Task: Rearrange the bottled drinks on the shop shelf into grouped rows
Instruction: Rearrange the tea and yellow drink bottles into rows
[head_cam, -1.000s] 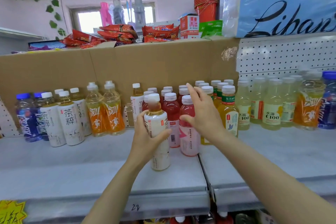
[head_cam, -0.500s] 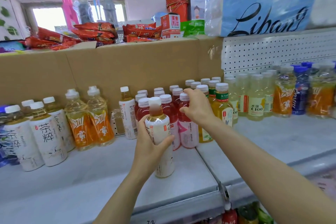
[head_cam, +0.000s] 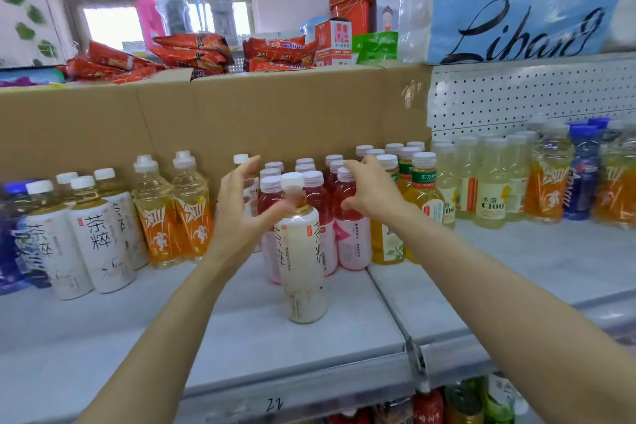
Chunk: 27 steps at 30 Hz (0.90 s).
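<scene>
I saw the white tea bottle [head_cam: 303, 262] standing upright on the grey shelf [head_cam: 241, 327], by itself, in front of the red drink bottles [head_cam: 351, 227]. My left hand [head_cam: 241, 213] was just to the left of it with the fingers spread wide; the thumb reached toward the bottle's neck, but the picture was blurry there and I could not tell if it touched. That hand held nothing. My right hand [head_cam: 373, 193] was up by the caps of the red drink bottles, fingers bent loosely, and I could not see it gripping any of them. To the left stood more white tea bottles [head_cam: 99, 234] in a group, and next to them two orange bottles [head_cam: 172, 213]. To the right of the red ones stood yellow bottles [head_cam: 421, 203], then pale lemon bottles [head_cam: 492, 189]. A brown cardboard wall [head_cam: 275, 113] stood behind the drinks.
</scene>
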Each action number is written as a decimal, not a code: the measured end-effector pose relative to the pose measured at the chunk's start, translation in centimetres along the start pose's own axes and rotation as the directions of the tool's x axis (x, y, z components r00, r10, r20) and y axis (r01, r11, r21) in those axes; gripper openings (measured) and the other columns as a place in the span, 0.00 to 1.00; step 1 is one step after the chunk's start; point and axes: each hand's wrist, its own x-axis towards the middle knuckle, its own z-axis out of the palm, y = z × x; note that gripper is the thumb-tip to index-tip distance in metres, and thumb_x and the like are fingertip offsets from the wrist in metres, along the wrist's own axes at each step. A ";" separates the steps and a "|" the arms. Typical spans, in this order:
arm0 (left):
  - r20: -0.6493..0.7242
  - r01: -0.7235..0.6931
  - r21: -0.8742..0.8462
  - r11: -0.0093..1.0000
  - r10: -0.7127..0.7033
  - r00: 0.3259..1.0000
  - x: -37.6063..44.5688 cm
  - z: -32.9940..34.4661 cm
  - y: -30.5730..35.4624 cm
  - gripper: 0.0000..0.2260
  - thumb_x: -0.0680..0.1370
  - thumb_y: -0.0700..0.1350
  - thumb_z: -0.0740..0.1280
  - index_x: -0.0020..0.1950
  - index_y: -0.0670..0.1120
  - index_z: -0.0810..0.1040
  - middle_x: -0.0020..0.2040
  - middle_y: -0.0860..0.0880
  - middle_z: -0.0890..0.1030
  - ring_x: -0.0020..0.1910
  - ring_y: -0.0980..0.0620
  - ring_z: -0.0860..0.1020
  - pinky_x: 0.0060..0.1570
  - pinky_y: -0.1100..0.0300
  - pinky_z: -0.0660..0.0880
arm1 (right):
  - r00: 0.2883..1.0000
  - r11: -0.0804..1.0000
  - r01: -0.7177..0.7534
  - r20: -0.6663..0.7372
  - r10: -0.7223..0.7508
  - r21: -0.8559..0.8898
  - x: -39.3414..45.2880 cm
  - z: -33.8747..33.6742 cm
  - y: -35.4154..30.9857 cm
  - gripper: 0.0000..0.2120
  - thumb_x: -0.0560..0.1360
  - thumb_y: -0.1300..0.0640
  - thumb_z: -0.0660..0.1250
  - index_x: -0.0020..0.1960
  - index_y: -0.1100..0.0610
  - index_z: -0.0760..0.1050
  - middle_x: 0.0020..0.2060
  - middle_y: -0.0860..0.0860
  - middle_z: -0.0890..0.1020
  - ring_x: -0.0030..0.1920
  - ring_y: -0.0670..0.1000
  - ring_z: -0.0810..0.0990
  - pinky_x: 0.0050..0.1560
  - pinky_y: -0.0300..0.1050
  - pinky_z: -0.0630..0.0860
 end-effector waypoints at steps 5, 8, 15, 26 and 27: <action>0.212 0.016 0.082 0.997 -0.033 0.977 -1.4 2.5 0.9 0.34 0.63 0.50 0.83 0.62 0.61 0.69 0.56 0.59 0.80 0.54 0.62 0.80 0.56 0.54 0.80 | 0.997 0.999 0.024 -0.069 -0.022 0.030 -0.4 0.9 0.6 0.34 0.71 0.58 0.75 0.72 0.55 0.64 0.65 0.55 0.68 0.62 0.55 0.73 0.53 0.43 0.71; 0.207 0.092 0.023 0.995 -0.095 0.974 -1.3 2.7 0.9 0.30 0.62 0.50 0.83 0.58 0.63 0.72 0.56 0.55 0.81 0.55 0.57 0.81 0.57 0.49 0.80 | 0.997 0.999 0.034 -0.070 -0.033 0.020 -0.7 1.3 0.9 0.33 0.72 0.58 0.74 0.73 0.55 0.63 0.65 0.56 0.69 0.64 0.56 0.72 0.55 0.43 0.71; 0.314 0.200 0.015 0.980 -0.195 0.929 -1.0 0.8 1.5 0.30 0.65 0.43 0.82 0.59 0.64 0.74 0.51 0.65 0.83 0.51 0.61 0.82 0.55 0.55 0.80 | 0.905 0.888 0.389 -0.284 -0.318 0.245 -7.7 3.2 -1.3 0.31 0.73 0.62 0.69 0.74 0.56 0.65 0.66 0.51 0.73 0.66 0.49 0.70 0.67 0.49 0.71; 0.190 0.100 -0.132 0.986 -0.074 0.979 1.4 -3.4 0.5 0.16 0.78 0.52 0.70 0.66 0.54 0.79 0.60 0.58 0.83 0.58 0.62 0.80 0.56 0.63 0.76 | 0.983 0.727 0.145 -0.012 -0.185 0.671 -10.6 6.1 -4.3 0.47 0.71 0.60 0.74 0.77 0.39 0.48 0.69 0.41 0.69 0.67 0.43 0.70 0.64 0.53 0.75; 0.015 0.093 -0.174 0.980 -0.091 0.996 2.6 -4.0 -0.4 0.17 0.79 0.53 0.68 0.67 0.52 0.78 0.61 0.58 0.82 0.59 0.63 0.79 0.58 0.64 0.75 | 0.984 0.735 0.142 -0.012 -0.179 0.663 -10.7 6.1 -4.3 0.47 0.71 0.60 0.74 0.77 0.38 0.48 0.68 0.39 0.70 0.67 0.42 0.70 0.64 0.53 0.75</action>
